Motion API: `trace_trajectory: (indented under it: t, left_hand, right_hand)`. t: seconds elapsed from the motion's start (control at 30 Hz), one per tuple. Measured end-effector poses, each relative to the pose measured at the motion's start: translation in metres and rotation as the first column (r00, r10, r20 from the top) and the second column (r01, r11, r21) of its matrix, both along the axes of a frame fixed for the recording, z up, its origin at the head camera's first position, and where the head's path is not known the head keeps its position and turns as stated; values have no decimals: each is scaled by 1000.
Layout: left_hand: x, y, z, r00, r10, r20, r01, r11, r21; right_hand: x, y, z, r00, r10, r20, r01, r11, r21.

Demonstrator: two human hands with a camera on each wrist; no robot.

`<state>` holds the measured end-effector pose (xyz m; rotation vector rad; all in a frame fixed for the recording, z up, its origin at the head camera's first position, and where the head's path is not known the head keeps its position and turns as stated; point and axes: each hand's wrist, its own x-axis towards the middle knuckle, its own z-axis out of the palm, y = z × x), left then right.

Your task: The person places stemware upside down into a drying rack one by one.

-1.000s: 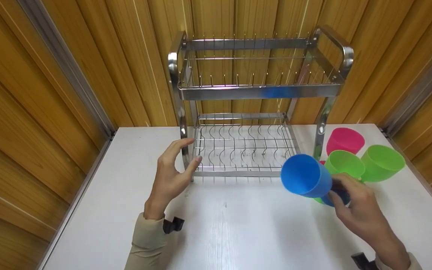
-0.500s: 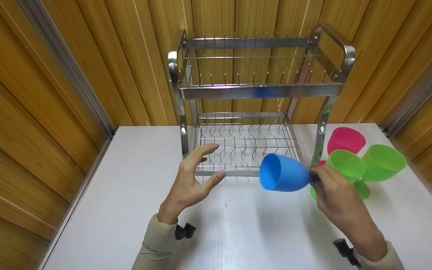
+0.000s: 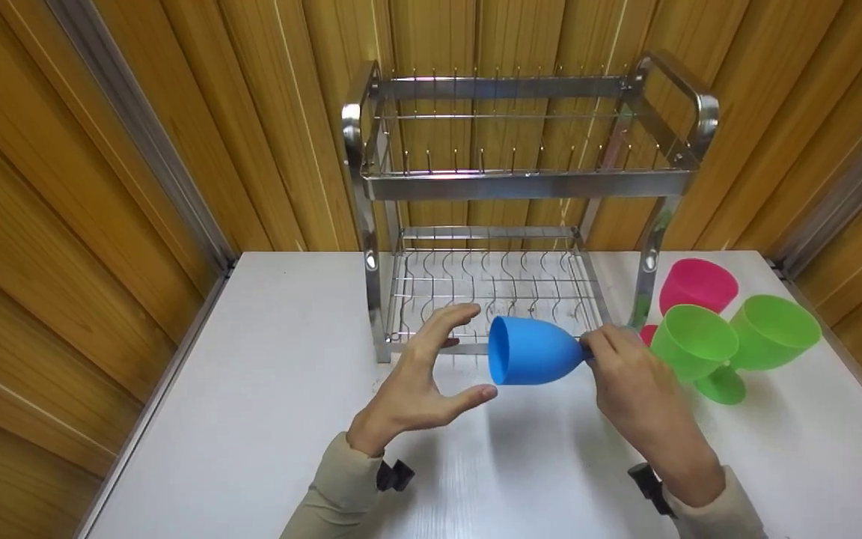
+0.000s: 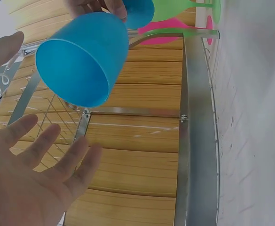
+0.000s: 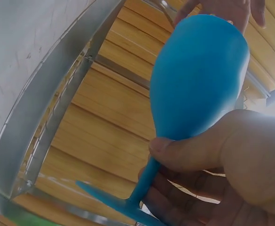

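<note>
Blue goblet (image 3: 539, 351) is pinched in right grip (image 3: 637, 382), left grip (image 3: 412, 389) spread, metal rack (image 3: 528, 186) beyond, green goblets (image 3: 693, 348) nearby

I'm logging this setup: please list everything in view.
Walls: 3, yellow-brown, back and sides
Corner strips: 2, grey, where walls meet
Table: 1, white, between the walls
Rack: 1, silver, on the table
Blue cup: 1, blue, held sideways before the rack
Green cups: 2, green, right of the rack
Pink cup: 1, pink, behind the green cups
Sleeves: 2, beige, head view's bottom edge
Gadgets: 2, black, by the sleeves
Left hand: 1, bare, near the blue cup's rim
Right hand: 1, bare, on the blue cup's stem
</note>
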<state>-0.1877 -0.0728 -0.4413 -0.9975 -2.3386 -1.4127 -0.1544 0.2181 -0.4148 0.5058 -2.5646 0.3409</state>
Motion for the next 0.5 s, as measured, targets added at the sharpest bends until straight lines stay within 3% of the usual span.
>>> trace_trajectory:
  t: [0.33,0.5]
  left_hand:
    - [-5,4,-11,996,-73,53,71,996,54]
    - [-10,1,-16,992,-120,42,115,988,107]
  right_hand:
    - [2,-19,2,1000,11,-21,-10,998,59]
    - [3,-22,-1,999,10,-35,-7,997,75]
